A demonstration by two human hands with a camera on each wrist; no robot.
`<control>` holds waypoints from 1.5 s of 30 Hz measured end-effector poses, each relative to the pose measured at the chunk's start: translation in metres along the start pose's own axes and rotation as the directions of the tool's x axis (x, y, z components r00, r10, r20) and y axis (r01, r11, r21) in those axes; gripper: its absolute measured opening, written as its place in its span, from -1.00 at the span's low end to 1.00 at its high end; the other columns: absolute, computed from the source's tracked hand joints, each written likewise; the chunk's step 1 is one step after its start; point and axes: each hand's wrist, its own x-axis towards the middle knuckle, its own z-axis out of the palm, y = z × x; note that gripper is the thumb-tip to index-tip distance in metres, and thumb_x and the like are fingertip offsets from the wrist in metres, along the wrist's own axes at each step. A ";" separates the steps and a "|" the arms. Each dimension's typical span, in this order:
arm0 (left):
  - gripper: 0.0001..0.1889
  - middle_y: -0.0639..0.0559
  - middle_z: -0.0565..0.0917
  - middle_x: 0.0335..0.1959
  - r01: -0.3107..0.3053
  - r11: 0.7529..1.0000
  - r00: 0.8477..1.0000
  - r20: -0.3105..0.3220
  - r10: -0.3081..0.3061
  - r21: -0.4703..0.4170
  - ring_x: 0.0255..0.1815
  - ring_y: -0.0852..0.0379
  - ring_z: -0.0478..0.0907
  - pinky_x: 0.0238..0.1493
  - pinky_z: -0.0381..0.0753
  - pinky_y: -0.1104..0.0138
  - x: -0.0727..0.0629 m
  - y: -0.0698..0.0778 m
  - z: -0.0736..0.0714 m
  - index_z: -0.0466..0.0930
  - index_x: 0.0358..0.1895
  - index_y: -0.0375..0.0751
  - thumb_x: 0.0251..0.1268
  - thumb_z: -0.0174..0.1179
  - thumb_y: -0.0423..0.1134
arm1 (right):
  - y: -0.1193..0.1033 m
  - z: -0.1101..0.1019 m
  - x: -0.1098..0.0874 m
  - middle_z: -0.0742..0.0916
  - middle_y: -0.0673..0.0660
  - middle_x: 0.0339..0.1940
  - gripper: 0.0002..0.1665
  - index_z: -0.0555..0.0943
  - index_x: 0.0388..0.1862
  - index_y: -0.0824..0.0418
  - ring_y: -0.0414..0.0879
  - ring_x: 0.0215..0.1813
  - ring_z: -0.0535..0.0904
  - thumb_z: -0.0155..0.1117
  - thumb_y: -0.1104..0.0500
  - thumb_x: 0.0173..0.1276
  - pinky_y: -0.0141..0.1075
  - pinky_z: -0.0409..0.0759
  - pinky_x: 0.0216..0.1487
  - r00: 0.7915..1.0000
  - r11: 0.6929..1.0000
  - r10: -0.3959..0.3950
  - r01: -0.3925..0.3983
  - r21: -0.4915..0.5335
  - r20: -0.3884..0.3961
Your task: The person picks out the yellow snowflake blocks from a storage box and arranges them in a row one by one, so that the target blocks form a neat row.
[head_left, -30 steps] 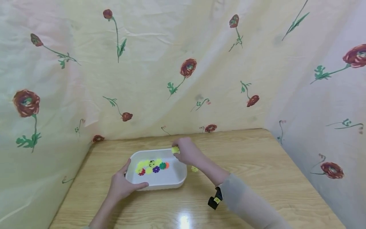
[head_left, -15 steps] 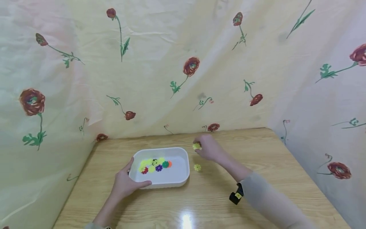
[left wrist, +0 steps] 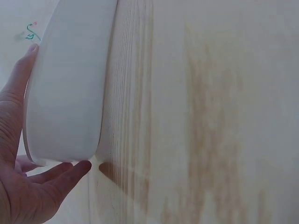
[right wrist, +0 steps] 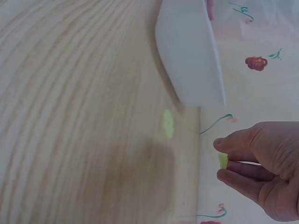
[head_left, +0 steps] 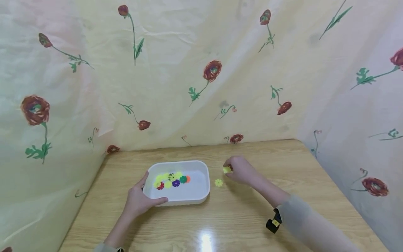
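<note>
A white plastic tub stands on the table. My left hand grips its left end, thumb over the near rim and fingers round the side; the left wrist view shows fingertips against the tub's outer wall. Inside lie several notched plastic discs, mostly yellow, with a red disc, a purple disc, a green disc and an orange one partly covered. To the tub's right, my right hand pinches a yellow disc above the table. Another yellow disc lies flat on the wood between hand and tub.
The light wood table runs back to a flowered cloth, which also hangs at the left and right sides. A black strap device sits at my right wrist, by the sleeve.
My right hand has moved right from over the tub's right end, then lower, with a yellow disc still between its fingers. My left hand keeps its grip on the tub.
</note>
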 end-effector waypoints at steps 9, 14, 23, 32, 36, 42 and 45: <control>0.42 -0.41 0.35 0.61 -0.026 1.000 1.000 0.002 0.026 0.002 0.57 -0.35 0.42 0.45 0.58 -0.11 0.003 -0.005 0.005 0.10 0.69 -0.31 -0.23 0.76 0.22 | 0.007 0.015 -0.009 0.85 0.21 -0.20 -0.74 0.82 -0.10 0.37 -0.09 -0.23 0.72 0.51 0.38 0.21 -0.21 0.77 -0.14 0.999 0.999 0.033 -0.033 -0.005 0.032; 0.43 -0.40 0.33 0.63 -0.014 1.000 1.000 0.008 0.014 -0.009 0.57 -0.35 0.41 0.45 0.58 -0.10 0.004 -0.006 0.003 0.07 0.71 -0.28 -0.22 0.75 0.23 | 0.008 0.022 -0.011 0.86 0.23 -0.19 -0.74 0.81 -0.10 0.39 -0.09 -0.23 0.72 0.53 0.37 0.21 -0.19 0.77 -0.13 0.998 0.999 0.039 -0.039 0.014 0.054; 0.44 -0.41 0.30 0.64 -0.011 1.000 1.000 0.024 0.011 -0.002 0.58 -0.36 0.39 0.47 0.55 -0.13 0.005 -0.006 -0.003 0.04 0.71 -0.30 -0.19 0.73 0.25 | 0.011 0.039 -0.015 0.83 0.11 -0.35 -0.80 0.81 -0.24 0.33 -0.25 -0.37 0.56 0.60 0.34 0.12 -0.37 0.61 -0.28 0.999 1.000 -0.019 0.019 -0.013 0.034; 0.43 -0.40 0.31 0.64 -0.019 1.000 1.000 0.019 0.019 -0.009 0.60 -0.36 0.38 0.48 0.53 -0.14 0.005 -0.006 -0.001 0.07 0.71 -0.31 -0.22 0.75 0.22 | 0.011 0.042 -0.015 0.80 0.06 -0.41 -0.80 0.81 -0.28 0.31 -0.25 -0.38 0.56 0.65 0.30 0.12 -0.34 0.63 -0.28 1.000 0.999 -0.009 0.010 -0.030 0.023; 0.42 -0.41 0.30 0.64 -0.019 1.000 0.999 0.027 0.019 -0.006 0.61 -0.39 0.34 0.49 0.50 -0.17 0.005 -0.005 -0.001 0.07 0.70 -0.33 -0.20 0.75 0.21 | 0.012 0.043 -0.013 0.75 0.04 -0.43 -0.79 0.81 -0.28 0.31 -0.25 -0.38 0.53 0.67 0.29 0.12 -0.35 0.61 -0.28 1.000 1.000 0.006 -0.005 -0.023 0.029; 0.44 -0.42 0.31 0.63 -0.005 1.000 0.999 0.037 0.005 0.015 0.62 -0.37 0.34 0.52 0.47 -0.17 0.005 -0.002 -0.003 0.07 0.70 -0.35 -0.21 0.74 0.25 | 0.014 0.043 -0.013 0.77 0.05 -0.40 -0.76 0.82 -0.25 0.32 -0.24 -0.35 0.55 0.68 0.25 0.14 -0.36 0.62 -0.26 0.999 1.000 0.022 -0.021 -0.021 0.048; 0.45 -0.44 0.33 0.61 -0.024 0.999 0.999 0.030 0.023 0.026 0.57 -0.35 0.41 0.48 0.53 -0.15 0.005 -0.001 -0.004 0.08 0.68 -0.39 -0.23 0.74 0.26 | 0.016 0.042 -0.013 0.80 0.05 -0.38 -0.75 0.83 -0.24 0.32 -0.24 -0.34 0.58 0.69 0.24 0.14 -0.34 0.64 -0.25 0.998 1.000 0.016 -0.015 -0.022 0.053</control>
